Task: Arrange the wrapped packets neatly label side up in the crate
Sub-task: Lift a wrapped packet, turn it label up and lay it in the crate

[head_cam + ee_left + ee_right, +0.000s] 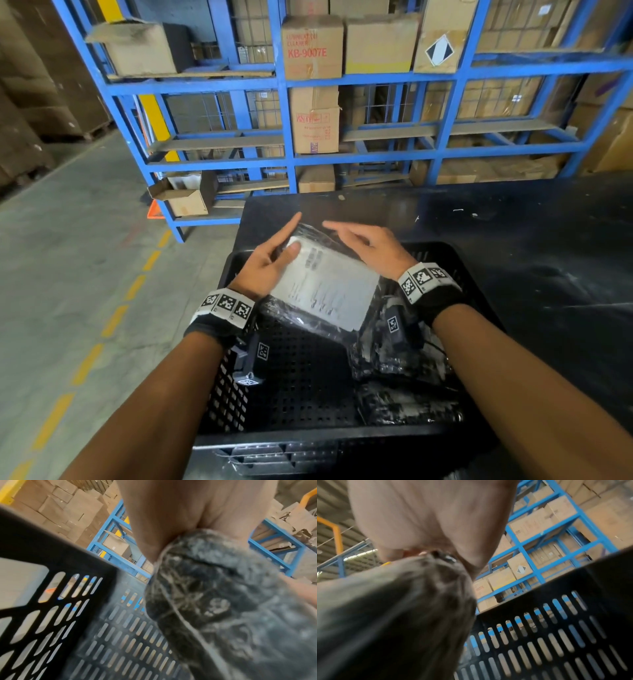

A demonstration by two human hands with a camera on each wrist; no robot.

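Over the far edge of the black crate (236,359), both hands are holding one wrapped packet (325,291) between them, its white label facing up. The left hand (267,263) is gripping the packet's left edge, thumb lying on the label and index finger pointing straight out past the far corner. The right hand (373,246) is lying over the packet's right side; its index finger is stretched out, but the head view is not showing whether the other fingers are curling under the wrap, and the right wrist view is too blurred to settle it. The packet is sitting tilted, its near end dipping toward the crate's right half, where other wrapped packets (404,394) are lying in a loose heap along the right wall. The crate's left half is showing bare perforated floor. The crate itself is standing at the near left corner of a dark table (513,222), with blue shelving (376,82) beyond.

Judging from this, the step in hand is setting this packet down label up. The next move is likely calling for lowering it flat, squared to the crate walls, either on the bare left floor or on the heap. The slippery wrap could let it slide askew.
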